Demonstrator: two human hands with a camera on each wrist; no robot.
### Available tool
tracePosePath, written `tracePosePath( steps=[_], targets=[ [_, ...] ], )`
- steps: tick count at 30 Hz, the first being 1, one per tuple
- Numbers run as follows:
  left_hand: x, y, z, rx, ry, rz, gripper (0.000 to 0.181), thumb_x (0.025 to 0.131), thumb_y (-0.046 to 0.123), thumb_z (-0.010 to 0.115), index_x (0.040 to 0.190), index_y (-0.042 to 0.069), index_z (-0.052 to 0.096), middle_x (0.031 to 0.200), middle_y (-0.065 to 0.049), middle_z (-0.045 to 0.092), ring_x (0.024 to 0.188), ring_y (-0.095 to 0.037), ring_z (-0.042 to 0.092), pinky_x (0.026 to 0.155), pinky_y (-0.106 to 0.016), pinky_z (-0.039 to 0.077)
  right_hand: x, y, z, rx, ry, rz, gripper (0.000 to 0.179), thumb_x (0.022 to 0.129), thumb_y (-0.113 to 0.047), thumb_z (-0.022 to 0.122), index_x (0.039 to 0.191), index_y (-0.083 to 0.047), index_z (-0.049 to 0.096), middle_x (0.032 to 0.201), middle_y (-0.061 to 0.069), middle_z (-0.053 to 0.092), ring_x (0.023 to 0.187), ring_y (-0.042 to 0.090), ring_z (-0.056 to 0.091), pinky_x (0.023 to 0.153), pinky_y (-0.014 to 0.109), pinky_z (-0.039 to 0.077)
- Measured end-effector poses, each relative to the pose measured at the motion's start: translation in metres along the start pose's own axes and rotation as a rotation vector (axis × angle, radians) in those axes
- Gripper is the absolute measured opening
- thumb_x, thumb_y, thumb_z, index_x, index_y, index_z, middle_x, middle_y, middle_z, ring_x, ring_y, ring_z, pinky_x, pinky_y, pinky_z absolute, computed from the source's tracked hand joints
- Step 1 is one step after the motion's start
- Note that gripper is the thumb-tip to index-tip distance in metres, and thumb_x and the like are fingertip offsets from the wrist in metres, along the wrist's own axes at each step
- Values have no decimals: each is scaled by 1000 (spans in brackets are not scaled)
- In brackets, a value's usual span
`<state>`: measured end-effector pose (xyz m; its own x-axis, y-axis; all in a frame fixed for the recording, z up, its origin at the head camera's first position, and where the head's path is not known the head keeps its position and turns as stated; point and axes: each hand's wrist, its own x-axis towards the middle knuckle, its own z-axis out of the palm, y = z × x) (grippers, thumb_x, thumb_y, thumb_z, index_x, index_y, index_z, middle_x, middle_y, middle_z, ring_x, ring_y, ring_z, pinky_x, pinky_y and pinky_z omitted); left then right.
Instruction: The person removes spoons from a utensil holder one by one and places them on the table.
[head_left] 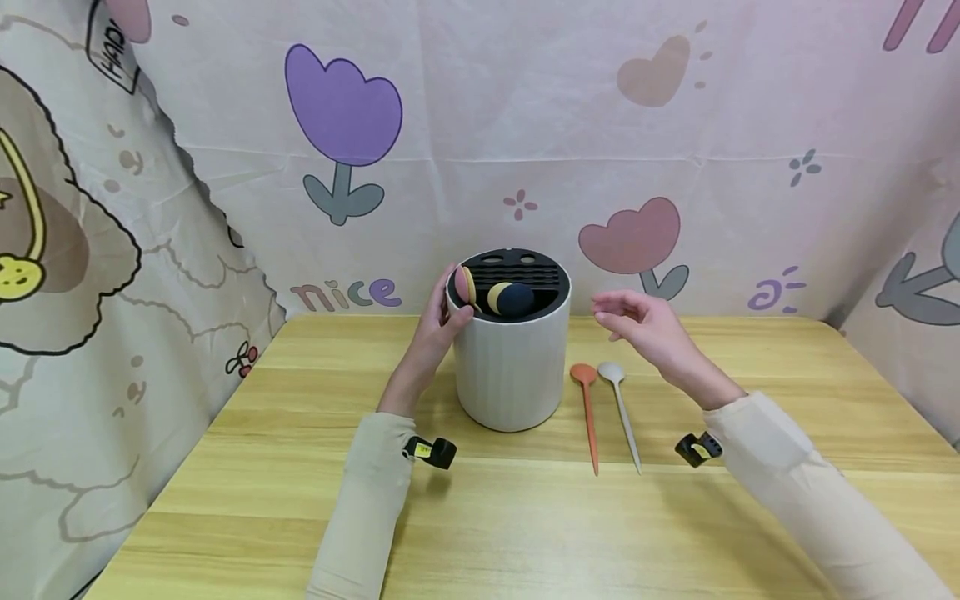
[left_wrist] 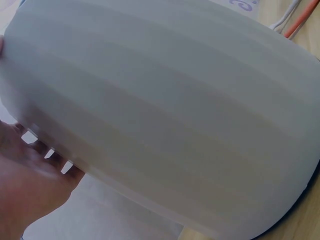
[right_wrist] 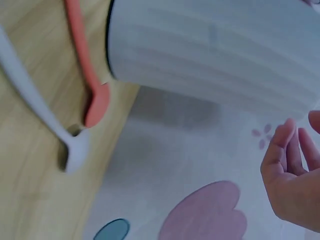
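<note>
A white ribbed utensil holder (head_left: 512, 375) with a black slotted top (head_left: 513, 271) stands upright on the table. My left hand (head_left: 441, 321) holds its left side near the rim, the thumb at the front edge and the fingers behind; in the left wrist view, the holder's white wall (left_wrist: 165, 110) hides part of the fingers. In its front opening sit a pink and cream rounded piece (head_left: 466, 287) and a navy and cream one (head_left: 513, 298). To the right of the holder, my right hand (head_left: 637, 325) hovers with loosely bent fingers and nothing in them.
An orange spoon (head_left: 584, 375) and a light grey spoon (head_left: 612, 372) lie side by side on the wooden table (head_left: 285, 467), right of the holder, handles toward me. A printed cloth (head_left: 480, 108) hangs close behind the table's back edge.
</note>
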<state>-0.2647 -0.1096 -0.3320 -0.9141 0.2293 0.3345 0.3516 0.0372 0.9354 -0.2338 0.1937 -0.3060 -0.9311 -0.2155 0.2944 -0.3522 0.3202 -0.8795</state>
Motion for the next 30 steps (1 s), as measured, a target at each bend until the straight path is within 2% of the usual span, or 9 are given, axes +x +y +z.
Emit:
tracePosePath(
  steps=[3, 6, 18, 25, 30],
  targets=[
    [0, 0, 0, -3, -1, 2, 124, 63, 84, 61, 156, 18, 13, 160, -4, 12, 145, -19, 10, 115, -44, 15, -2, -8, 3, 15, 27, -21, 33, 92, -7, 64, 122, 6, 59, 102, -4, 65, 91, 9, 61, 72, 22, 52],
    [1, -1, 0, -8, -7, 5, 123, 64, 84, 61, 156, 17, 14, 159, -4, 13, 145, -20, 11, 115, -44, 15, -6, -17, 5, 54, 33, -29, 34, 90, -6, 67, 122, 5, 60, 102, -5, 65, 94, 13, 62, 73, 23, 52],
    [0, -1, -3, -21, -4, 0, 124, 63, 84, 62, 156, 18, 13, 160, -5, 12, 145, -23, 11, 115, -46, 17, 0, -52, 20, 147, -71, -25, 39, 89, -10, 69, 124, 4, 59, 121, 13, 63, 108, 20, 60, 79, 29, 53],
    [1, -3, -3, -12, -4, -3, 124, 63, 84, 62, 156, 18, 14, 160, -5, 11, 145, -23, 11, 115, -46, 17, 8, -61, 28, 137, -101, -22, 36, 87, -7, 70, 120, 5, 61, 115, 15, 65, 101, 18, 61, 76, 30, 54],
    [1, -2, -2, -19, -2, 0, 125, 62, 84, 62, 156, 17, 13, 160, -6, 12, 145, -23, 11, 115, -46, 17, 14, -67, 34, 94, -118, -11, 35, 87, -7, 71, 119, 2, 63, 112, 14, 66, 103, 17, 61, 75, 31, 54]
  ],
)
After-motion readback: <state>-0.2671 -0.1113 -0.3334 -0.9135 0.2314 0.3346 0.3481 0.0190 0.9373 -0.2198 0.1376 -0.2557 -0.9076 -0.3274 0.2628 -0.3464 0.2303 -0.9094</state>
